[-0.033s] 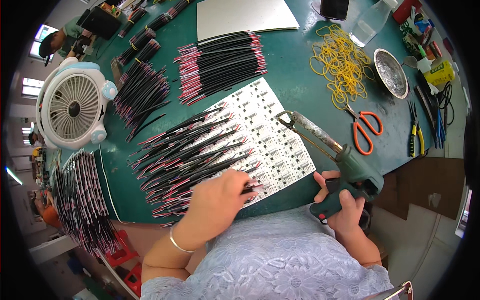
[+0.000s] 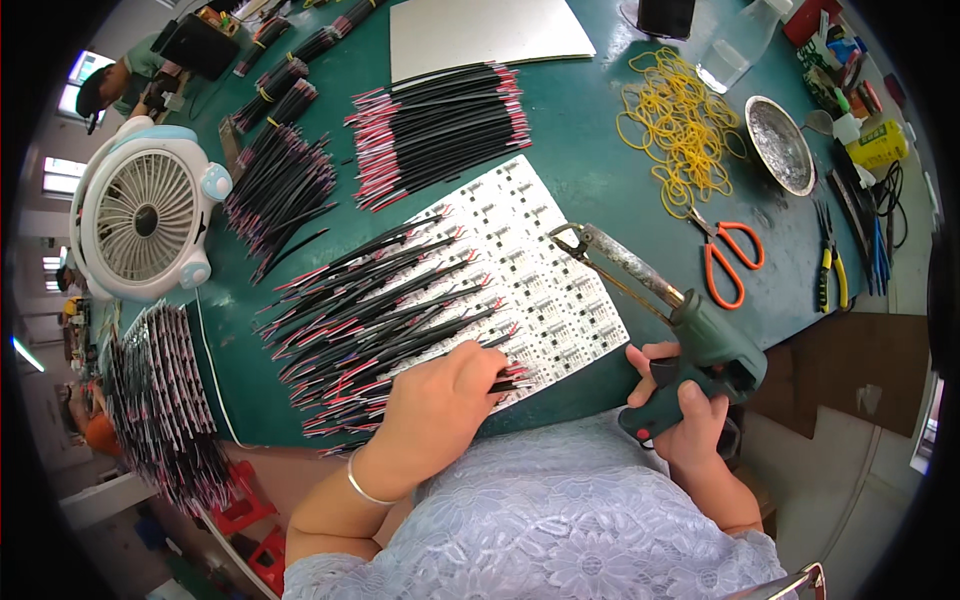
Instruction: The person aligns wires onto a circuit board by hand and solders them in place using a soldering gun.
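Rows of black-sleeved wires with red and white ends (image 2: 375, 310) lie across the left part of a white circuit board sheet (image 2: 560, 300). At the sheet's near edge my left hand (image 2: 440, 400) is closed in a pinch on a black wire, and its red and white end shows by the fingertips. My right hand (image 2: 690, 420) grips the green handle of a soldering gun (image 2: 715, 345). Its metal barrel slants up and left, and the tip hangs over the sheet's right edge. Whether the tip touches anything, I cannot tell.
Beyond the sheet lie a stack of wires (image 2: 440, 130) and a pale board (image 2: 490, 40). On the right are yellow rubber bands (image 2: 680, 130), a metal bowl (image 2: 780, 145), orange-handled scissors (image 2: 730, 260) and pliers (image 2: 830, 262). A fan (image 2: 145, 220) stands left; another person (image 2: 125, 85) sits beyond.
My left hand has shifted slightly to the right along the wires. My right hand and the soldering gun have stayed almost where they were.
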Demonstrator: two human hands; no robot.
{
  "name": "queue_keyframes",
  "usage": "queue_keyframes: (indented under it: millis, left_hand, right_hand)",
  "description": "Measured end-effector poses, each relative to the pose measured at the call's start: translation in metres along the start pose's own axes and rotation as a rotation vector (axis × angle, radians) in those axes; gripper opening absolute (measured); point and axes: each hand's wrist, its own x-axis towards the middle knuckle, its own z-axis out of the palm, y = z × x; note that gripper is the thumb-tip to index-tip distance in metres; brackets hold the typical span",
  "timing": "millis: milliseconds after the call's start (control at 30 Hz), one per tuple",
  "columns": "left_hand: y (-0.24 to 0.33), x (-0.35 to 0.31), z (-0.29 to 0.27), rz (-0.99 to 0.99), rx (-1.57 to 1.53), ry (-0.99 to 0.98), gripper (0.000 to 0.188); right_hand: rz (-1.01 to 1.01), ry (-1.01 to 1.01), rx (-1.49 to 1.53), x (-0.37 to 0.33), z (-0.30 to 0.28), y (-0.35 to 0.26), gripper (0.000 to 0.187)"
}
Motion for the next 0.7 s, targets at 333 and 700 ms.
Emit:
queue_keyframes:
  millis: [333,700]
  left_hand:
    - [-0.010,0.000,0.028,0.192,0.131,0.203,0.022]
    - [-0.014,-0.007,0.027,0.132,0.113,0.140,0.027]
  right_hand:
    - [-0.107,-0.085,-0.113,0.007,-0.010,-0.011,0.060]
    - [-0.055,-0.199,-0.087,0.019,0.002,-0.006,0.057]
